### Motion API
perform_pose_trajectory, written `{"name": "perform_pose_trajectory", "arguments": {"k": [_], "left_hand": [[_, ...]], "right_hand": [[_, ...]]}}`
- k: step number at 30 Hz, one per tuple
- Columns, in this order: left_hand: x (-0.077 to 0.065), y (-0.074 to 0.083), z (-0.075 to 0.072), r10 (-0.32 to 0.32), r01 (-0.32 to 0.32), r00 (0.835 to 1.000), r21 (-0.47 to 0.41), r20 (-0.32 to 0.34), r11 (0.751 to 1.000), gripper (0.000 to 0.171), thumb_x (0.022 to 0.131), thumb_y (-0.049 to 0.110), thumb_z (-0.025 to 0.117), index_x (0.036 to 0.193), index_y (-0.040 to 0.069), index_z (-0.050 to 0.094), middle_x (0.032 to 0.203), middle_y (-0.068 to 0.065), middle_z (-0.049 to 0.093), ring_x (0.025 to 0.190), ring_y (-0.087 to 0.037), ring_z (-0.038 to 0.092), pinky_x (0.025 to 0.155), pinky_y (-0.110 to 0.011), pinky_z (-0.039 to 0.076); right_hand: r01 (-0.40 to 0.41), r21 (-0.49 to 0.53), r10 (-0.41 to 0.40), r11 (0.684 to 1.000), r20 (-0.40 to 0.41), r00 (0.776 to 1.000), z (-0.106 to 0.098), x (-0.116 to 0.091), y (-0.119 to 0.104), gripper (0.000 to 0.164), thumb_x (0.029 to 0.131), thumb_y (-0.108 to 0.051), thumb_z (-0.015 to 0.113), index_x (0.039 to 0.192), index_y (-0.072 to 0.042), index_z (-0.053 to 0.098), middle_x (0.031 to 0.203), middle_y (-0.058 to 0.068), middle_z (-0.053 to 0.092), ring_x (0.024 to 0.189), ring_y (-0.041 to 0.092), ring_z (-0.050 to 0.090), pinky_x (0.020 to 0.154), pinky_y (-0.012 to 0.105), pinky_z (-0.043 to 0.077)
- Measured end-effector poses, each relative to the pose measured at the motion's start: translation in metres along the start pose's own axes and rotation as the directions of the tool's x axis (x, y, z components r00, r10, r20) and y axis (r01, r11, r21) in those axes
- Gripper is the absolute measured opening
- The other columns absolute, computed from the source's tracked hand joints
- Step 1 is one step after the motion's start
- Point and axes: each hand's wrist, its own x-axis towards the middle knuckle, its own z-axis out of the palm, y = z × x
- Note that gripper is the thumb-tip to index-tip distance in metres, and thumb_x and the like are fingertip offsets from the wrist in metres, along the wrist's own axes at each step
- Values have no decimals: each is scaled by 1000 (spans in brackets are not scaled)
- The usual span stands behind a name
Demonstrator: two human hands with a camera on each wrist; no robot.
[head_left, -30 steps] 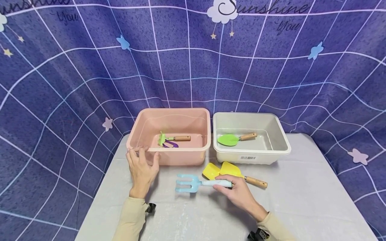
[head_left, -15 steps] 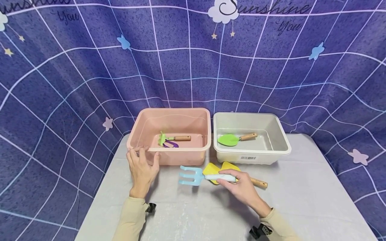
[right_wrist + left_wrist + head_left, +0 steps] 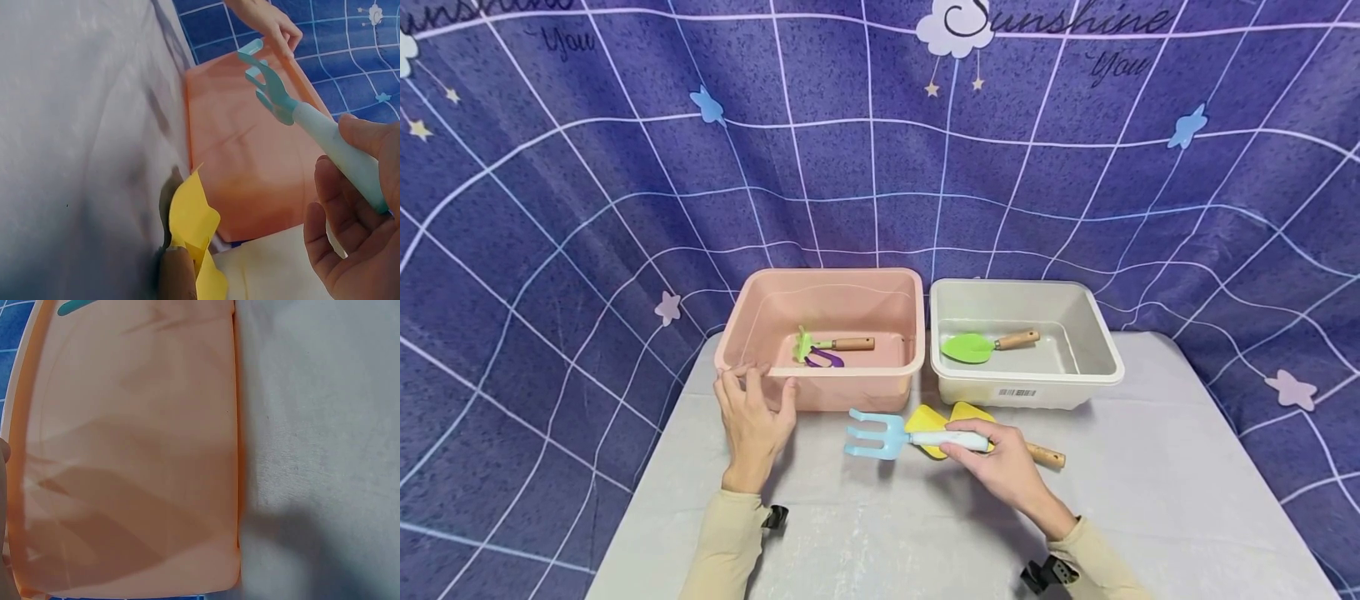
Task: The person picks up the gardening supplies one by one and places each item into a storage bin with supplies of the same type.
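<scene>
My left hand (image 3: 752,425) grips the front left rim of a pink plastic bin (image 3: 857,393), fingers over the edge and thumb against the front wall. My right hand (image 3: 1000,458) pinches the pale handle of a light blue hand fork (image 3: 891,436) between thumb and fingers. Held above the table, the fork points left, its tines in front of the pink bin. Beneath the fork and right hand lie two yellow garden scoops (image 3: 927,421), partly hidden, with a wooden handle (image 3: 1047,455) sticking out to the right. The left wrist view mostly shows the bin's wall (image 3: 137,437).
In the pink bin lie a small green rake (image 3: 850,344) with a wooden handle and a purple looped piece (image 3: 827,359). Right beside it stands a white bin (image 3: 1060,393) holding a green trowel (image 3: 967,348). A blue patterned curtain (image 3: 880,167) hangs behind the grey-covered table (image 3: 865,533).
My right hand has carried the fork slightly up and to the right, over the yellow scoops, then nearly stopped. My left hand stays on the pink bin's rim.
</scene>
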Motion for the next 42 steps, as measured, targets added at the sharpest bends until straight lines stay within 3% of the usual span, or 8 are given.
{"name": "perform_pose_trajectory", "arguments": {"k": [5,13,25,32,42], "left_hand": [[0,0,0,0,0,1000,-2,-3,1000,51,90,41,70,113,-4,67,119,-32,53,112,-52,45,97,-61,37],[0,1,-1,-4,4,1000,-5,-10,1000,50,90,40,70,113,-5,67,118,-32,53,112,-52,45,97,-61,38],[-1,0,-1,-9,9,1000,-17,-6,1000,49,90,39,71,113,-4,67,118,-30,53,112,-51,45,96,-60,38],[-1,-1,1,-1,1,1000,-10,-8,1000,50,90,41,70,112,-4,67,118,-30,52,111,-51,45,96,-60,37],[-2,-3,0,1,-1,1000,-4,-5,1000,51,89,40,70,113,-4,67,118,-30,52,111,-51,45,96,-60,38]], "right_hand": [[1,-7,-1,1000,-1,1000,0,0,0,25,83,-16,91,107,-16,84,98,0,82,79,3,68,68,23,57],[33,-3,-33,999,-8,999,-1,2,-1,27,84,-15,91,109,-7,82,102,3,82,79,5,67,67,23,56],[30,-44,-31,999,-21,999,-6,4,-7,25,84,-19,91,108,-15,83,100,3,82,69,2,63,60,24,53],[28,-18,-28,999,-19,999,-8,7,-11,24,85,-17,90,108,-17,83,102,6,82,71,3,66,60,25,56],[23,-26,-23,999,-18,1000,-8,11,-17,27,85,-18,91,110,-12,83,106,6,82,75,4,68,62,25,57]]}}
